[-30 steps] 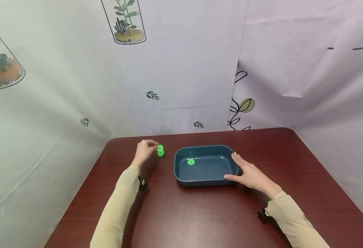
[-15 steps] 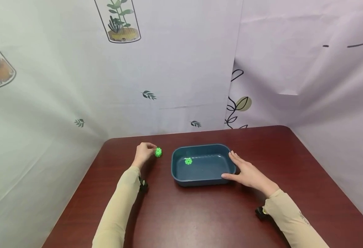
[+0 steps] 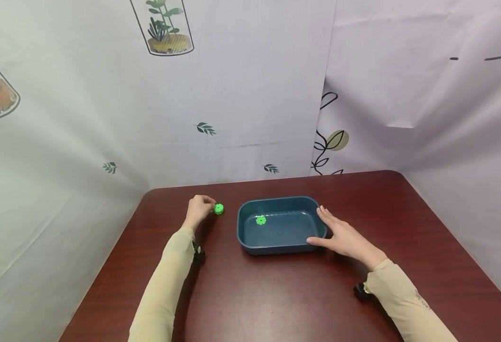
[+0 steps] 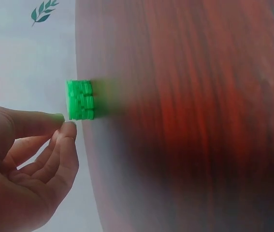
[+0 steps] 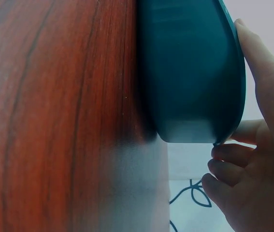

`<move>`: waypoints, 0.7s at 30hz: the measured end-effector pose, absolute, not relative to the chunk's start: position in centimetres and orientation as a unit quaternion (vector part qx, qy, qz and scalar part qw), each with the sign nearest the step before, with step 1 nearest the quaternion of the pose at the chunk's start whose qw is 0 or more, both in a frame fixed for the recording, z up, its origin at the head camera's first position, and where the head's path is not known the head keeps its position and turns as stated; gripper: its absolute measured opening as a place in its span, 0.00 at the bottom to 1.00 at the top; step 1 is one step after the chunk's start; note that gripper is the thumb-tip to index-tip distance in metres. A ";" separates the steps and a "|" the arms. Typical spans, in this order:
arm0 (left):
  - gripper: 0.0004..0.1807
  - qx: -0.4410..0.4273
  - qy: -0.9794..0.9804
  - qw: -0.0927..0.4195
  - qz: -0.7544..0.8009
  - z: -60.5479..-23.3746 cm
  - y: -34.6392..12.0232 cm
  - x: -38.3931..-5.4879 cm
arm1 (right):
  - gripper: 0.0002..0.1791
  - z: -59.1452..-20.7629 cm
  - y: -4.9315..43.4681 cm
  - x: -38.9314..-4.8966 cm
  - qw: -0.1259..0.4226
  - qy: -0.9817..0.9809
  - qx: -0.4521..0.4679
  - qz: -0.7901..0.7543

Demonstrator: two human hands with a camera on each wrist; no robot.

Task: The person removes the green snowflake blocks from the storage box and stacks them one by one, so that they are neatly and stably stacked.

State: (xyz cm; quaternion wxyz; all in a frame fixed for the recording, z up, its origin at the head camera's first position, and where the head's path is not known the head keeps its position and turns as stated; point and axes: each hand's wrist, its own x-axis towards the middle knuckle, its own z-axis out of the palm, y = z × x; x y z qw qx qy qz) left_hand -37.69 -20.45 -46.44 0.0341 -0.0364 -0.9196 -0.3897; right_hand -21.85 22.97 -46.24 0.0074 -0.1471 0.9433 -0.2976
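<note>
At the table's far left, a small stack of bright green snowflake discs stands upright. My left hand is at its left side, thumb and index fingertips together. In the left wrist view they pinch at the upper corner of the stack, by the edge of its top disc. To the right lies a dark blue rectangular tray with one green disc inside. My right hand rests spread against the tray's right end, thumb on the near rim and fingers on the right rim; the right wrist view shows this contact.
The dark red wooden table ends at a pale fabric backdrop with plant drawings, which also hangs at both sides. A black wrist device sits under the left sleeve, another under the right.
My left hand has lowered a green disc that stood tilted above the stack; it now lies flush on top. My right hand stays on the tray. The head view has shifted slightly.
</note>
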 end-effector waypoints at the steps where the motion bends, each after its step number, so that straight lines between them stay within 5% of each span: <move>1: 0.09 -0.036 -0.919 0.034 -0.391 -46.4 -20.5 -37.6 | 0.64 -46.2 23.0 -21.8 0.008 0.944 -0.147 -0.297; 21: 0.14 -0.056 -0.919 0.030 -0.389 -44.7 -21.6 -36.6 | 0.64 -46.1 22.8 -21.7 0.009 0.947 -0.141 -0.290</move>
